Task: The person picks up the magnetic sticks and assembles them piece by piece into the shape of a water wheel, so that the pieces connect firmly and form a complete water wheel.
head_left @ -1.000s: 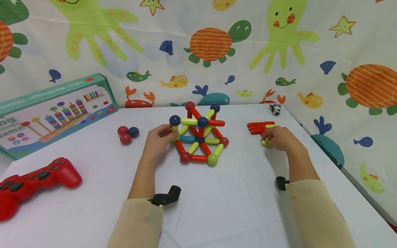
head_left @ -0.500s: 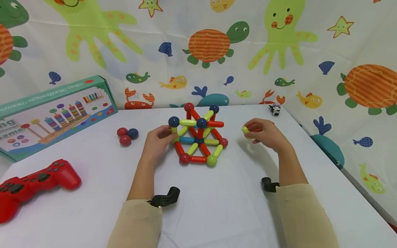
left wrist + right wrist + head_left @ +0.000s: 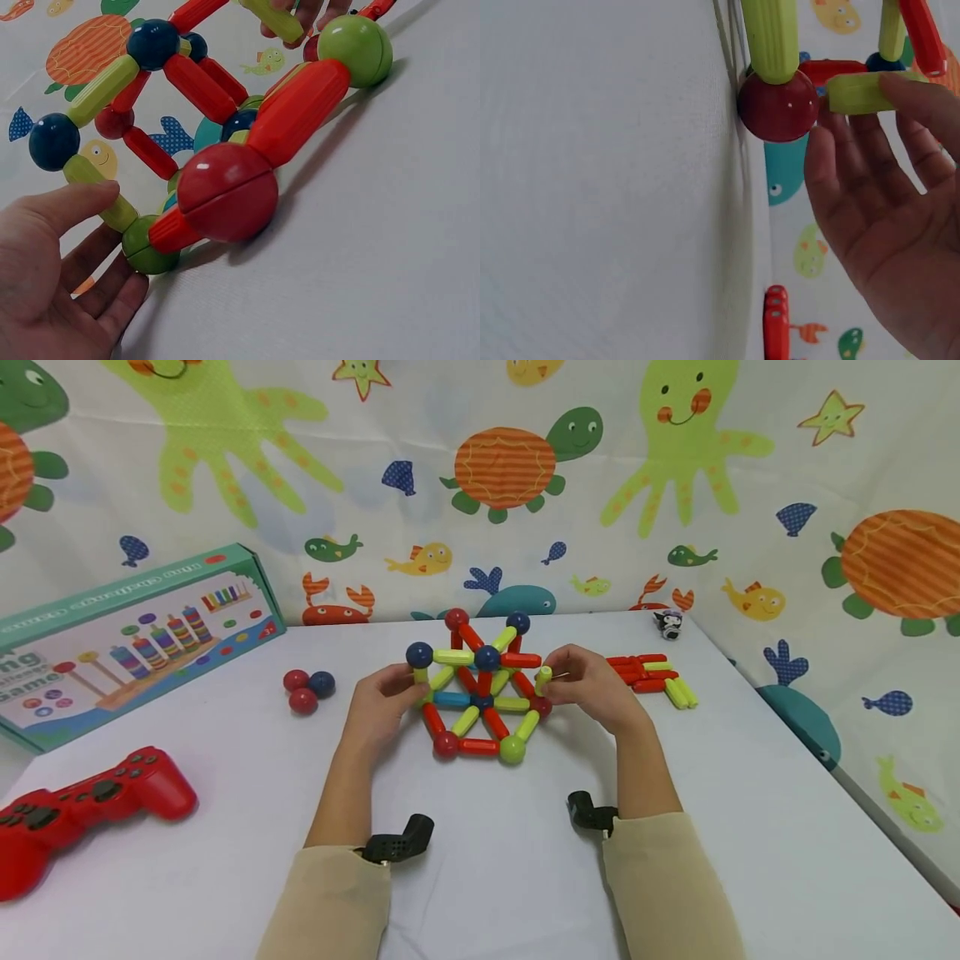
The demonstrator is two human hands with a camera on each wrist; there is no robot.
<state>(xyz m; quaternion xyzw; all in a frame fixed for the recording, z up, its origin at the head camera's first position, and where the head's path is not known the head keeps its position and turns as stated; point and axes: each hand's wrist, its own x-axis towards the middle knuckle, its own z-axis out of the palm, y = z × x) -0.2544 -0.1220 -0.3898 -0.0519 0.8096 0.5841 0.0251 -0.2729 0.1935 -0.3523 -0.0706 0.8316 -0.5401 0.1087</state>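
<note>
A frame of red, yellow-green and blue magnetic rods joined by balls (image 3: 480,697) stands mid-table. My left hand (image 3: 405,687) holds its left side, with the thumb (image 3: 79,201) on an upright yellow-green rod (image 3: 112,208) and the fingers curled beneath near a green ball (image 3: 146,247). My right hand (image 3: 555,682) pinches a loose yellow-green rod (image 3: 543,678) at the frame's right side. That rod (image 3: 859,91) sits just beside a dark red ball (image 3: 778,105) at the frame's corner, and my right hand (image 3: 870,112) pinches it. Whether the rod touches the ball I cannot tell.
Loose red and yellow-green rods (image 3: 651,671) lie to the right. Three balls (image 3: 306,687) sit to the left. A red game controller (image 3: 82,802) and a teal toy box (image 3: 127,635) are at far left. A small figurine (image 3: 666,623) stands at the back right by the printed curtain.
My right hand picked a yellow-green rod from the pile on the right and carried it left to the frame's right corner. My left hand kept its hold.
</note>
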